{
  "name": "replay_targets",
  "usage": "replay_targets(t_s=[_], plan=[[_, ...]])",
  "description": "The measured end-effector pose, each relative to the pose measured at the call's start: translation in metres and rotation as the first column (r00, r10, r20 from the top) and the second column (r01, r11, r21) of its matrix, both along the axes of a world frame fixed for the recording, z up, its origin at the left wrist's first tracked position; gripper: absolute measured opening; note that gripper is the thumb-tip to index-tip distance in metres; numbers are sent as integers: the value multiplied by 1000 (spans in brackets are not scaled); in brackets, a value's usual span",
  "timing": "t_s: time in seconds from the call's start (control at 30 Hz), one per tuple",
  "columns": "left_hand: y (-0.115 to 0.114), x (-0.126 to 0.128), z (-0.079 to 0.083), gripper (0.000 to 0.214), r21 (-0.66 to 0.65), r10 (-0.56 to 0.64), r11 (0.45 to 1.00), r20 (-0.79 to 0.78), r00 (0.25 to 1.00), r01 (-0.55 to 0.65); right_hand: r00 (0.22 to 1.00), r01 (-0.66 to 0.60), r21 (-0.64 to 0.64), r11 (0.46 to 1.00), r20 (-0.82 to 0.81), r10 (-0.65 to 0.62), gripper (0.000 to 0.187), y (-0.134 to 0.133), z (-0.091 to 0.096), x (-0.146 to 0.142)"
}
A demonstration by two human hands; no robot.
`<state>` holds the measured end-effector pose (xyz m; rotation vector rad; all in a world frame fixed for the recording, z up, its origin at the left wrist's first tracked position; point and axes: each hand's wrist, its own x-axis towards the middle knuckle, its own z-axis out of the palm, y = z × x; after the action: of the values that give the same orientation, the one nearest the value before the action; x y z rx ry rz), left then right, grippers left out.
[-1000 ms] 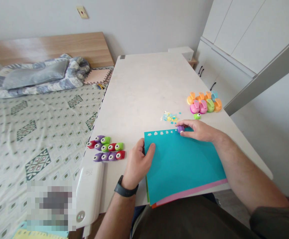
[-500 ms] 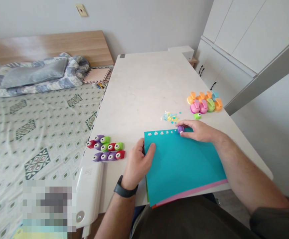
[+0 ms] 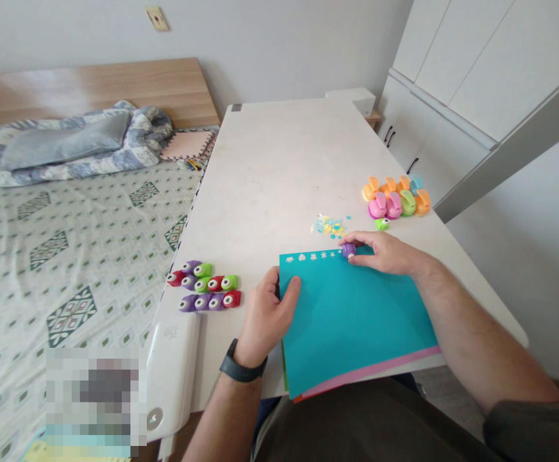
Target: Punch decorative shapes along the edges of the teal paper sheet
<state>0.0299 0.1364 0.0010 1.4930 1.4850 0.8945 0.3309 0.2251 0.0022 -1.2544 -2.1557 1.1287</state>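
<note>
A teal sheet of paper (image 3: 356,314) lies before me, with pink and other coloured sheets showing under its lower edge. Several small shapes are cut out along its top edge, from the left corner rightward. My left hand (image 3: 272,311) grips the left edge of the paper, thumb on top and fingers underneath. Between the thumb and fingers of my right hand (image 3: 385,252) is a purple craft punch (image 3: 349,251), set on the top edge just right of the last cut-out. Beyond that edge lies a small heap of yellow, blue and white paper cut-outs (image 3: 330,226).
Several purple, green and red punches (image 3: 209,284) stand in rows on the left of the white table (image 3: 283,160). Larger orange, pink and green punches (image 3: 395,199) sit at the right, a small green punch (image 3: 382,224) near them. A white machine (image 3: 176,366) lies front left.
</note>
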Motion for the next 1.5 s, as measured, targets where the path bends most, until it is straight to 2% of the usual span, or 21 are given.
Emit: replay_targets(t_s=[0.53, 0.93, 1.5], plan=[[0, -1, 1, 27, -7, -17, 1000, -10, 1000, 17, 1000, -4, 5, 1000, -9, 4, 43, 0, -3, -1], [0, 1, 2, 26, -10, 2, 1000, 19, 1000, -2, 999, 27, 47, 999, 19, -27, 34, -1, -2, -7], [0, 0, -2, 27, -14, 8, 1000, 14, 1000, -8, 997, 78, 9, 997, 1, -78, 32, -2, 0, -8]])
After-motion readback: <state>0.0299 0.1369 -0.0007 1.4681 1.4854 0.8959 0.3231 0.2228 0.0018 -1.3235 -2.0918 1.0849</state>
